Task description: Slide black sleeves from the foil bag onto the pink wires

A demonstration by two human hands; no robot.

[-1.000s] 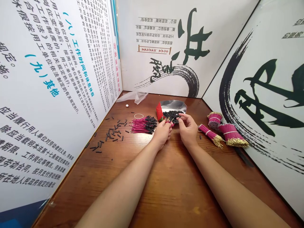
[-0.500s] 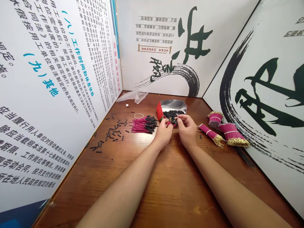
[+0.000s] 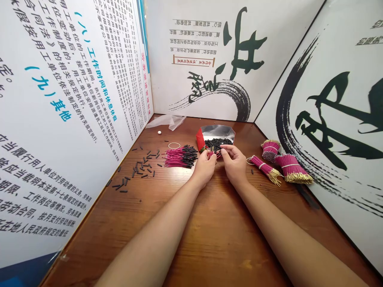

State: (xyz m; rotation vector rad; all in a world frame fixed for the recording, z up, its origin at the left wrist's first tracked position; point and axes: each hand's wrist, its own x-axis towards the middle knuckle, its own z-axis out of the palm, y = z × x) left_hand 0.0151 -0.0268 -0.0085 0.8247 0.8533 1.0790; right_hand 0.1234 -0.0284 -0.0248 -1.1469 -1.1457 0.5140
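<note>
My left hand point(image 3: 205, 167) is closed around a few pink wires point(image 3: 211, 153) with gold metal ends that stick up past the fingers. Beside it, my right hand point(image 3: 235, 163) pinches with thumb and forefinger close to those wires; what sits between the fingertips is too small to make out. Just behind both hands stands an open box with a red side point(image 3: 200, 139) and a silvery inside, holding many short black tubes point(image 3: 218, 142). To the left lies a pile of pink wires point(image 3: 175, 157) whose right ends carry black tubes.
Loose black tubes point(image 3: 139, 169) are scattered at the left. Tied bundles of pink wires point(image 3: 293, 168) with gold ends lie at the right. A clear plastic bag point(image 3: 167, 120), a white ring point(image 3: 174, 146) and a small white piece point(image 3: 159, 132) lie farther back. Printed panels enclose the table.
The right fingertips have shifted slightly left and stay beside the wires in my left hand. The whole view has moved a little; the things on the table look unchanged.
</note>
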